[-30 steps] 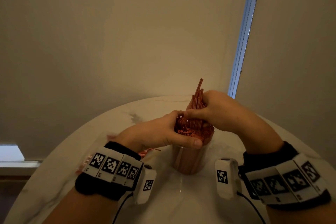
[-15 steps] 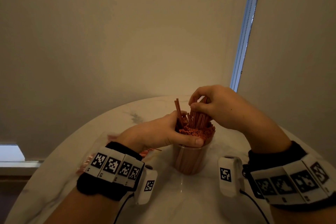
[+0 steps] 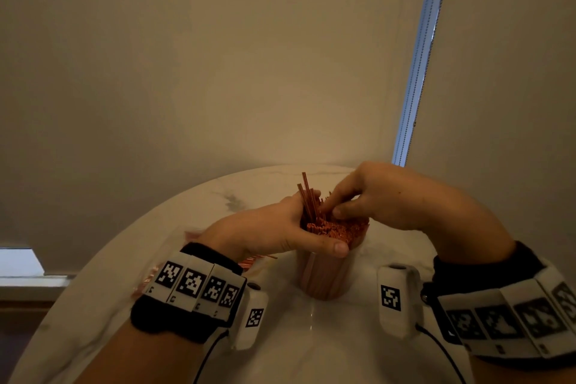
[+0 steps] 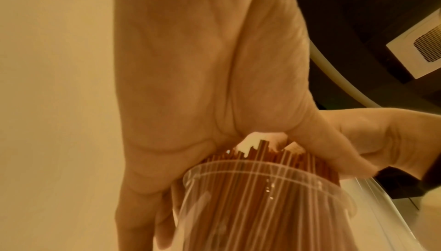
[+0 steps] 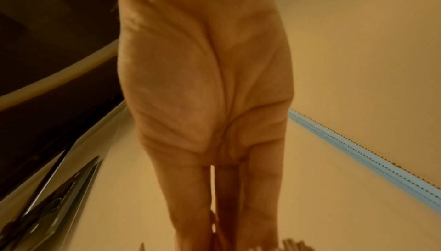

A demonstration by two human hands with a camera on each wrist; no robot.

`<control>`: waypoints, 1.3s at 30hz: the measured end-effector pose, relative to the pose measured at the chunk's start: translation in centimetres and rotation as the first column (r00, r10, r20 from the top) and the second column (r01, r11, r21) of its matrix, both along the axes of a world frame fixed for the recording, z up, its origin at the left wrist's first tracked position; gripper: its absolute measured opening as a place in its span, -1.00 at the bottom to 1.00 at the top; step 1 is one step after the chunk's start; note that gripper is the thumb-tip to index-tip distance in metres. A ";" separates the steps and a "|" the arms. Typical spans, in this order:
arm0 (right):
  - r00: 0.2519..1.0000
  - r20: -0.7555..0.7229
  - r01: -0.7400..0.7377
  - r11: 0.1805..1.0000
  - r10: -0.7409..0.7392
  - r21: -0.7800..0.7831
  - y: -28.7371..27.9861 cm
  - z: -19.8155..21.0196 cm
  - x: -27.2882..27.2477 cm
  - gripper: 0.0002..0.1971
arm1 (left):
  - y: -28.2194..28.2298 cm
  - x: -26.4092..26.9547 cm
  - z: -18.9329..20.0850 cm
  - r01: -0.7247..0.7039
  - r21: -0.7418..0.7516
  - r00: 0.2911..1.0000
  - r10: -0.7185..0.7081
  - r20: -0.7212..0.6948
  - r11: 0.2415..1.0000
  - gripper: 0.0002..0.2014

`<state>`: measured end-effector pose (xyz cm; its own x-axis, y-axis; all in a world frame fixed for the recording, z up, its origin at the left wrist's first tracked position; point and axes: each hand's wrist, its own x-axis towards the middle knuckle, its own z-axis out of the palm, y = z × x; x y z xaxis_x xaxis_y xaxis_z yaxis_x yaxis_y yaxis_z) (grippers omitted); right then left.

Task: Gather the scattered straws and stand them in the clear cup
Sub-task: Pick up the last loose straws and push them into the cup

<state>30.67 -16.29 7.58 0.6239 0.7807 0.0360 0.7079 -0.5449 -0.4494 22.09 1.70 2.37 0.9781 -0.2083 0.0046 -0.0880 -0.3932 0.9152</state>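
Note:
A clear cup (image 3: 324, 277) packed with red-orange straws (image 3: 338, 229) stands upright near the middle of the round marble table (image 3: 311, 337). My left hand (image 3: 299, 227) wraps the cup's rim and the straw tops, with its thumb across the near side. A few straws (image 3: 307, 193) stick up higher beside its fingers. My right hand (image 3: 339, 207) lies over the bundle, its fingers pressing down on the straw tops. The left wrist view shows the cup (image 4: 262, 208) and its straws (image 4: 274, 161) under my palm. The right wrist view shows straight fingers (image 5: 214, 189).
Some loose straws (image 3: 258, 258) lie on the table behind my left wrist, beside a crinkled clear wrapper (image 3: 149, 277). A beige wall with a blue blind cord (image 3: 417, 72) stands just past the table's far edge.
My right hand held a bunch of straws upright above the cup; the bunch has dropped in and the hand has come down onto the straw tops. The left hand has kept its hold.

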 end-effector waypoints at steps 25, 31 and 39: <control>0.991 0.129 -0.005 0.929 -0.045 0.369 3.0 -1.8 -0.2 -0.89 | 0.9 0.4 -0.5 -0.022 0.130 0.998 0.029 -0.053 0.991 -0.07; 0.979 0.166 0.053 0.929 -0.122 0.367 1.5 -0.7 0.4 -0.92 | 1.0 0.5 -0.8 -0.082 0.158 0.995 0.090 -0.045 0.984 0.11; 0.992 0.048 0.109 0.980 -0.118 0.168 0.2 -0.2 0.7 -0.65 | 1.5 0.2 -0.6 -0.071 0.171 0.991 0.089 -0.104 0.983 0.21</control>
<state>31.33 -16.13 7.38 0.7012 0.6853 0.1966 0.6730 -0.5450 -0.5001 22.28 3.22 1.77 0.9841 -0.1182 -0.1324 0.0477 -0.5422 0.8389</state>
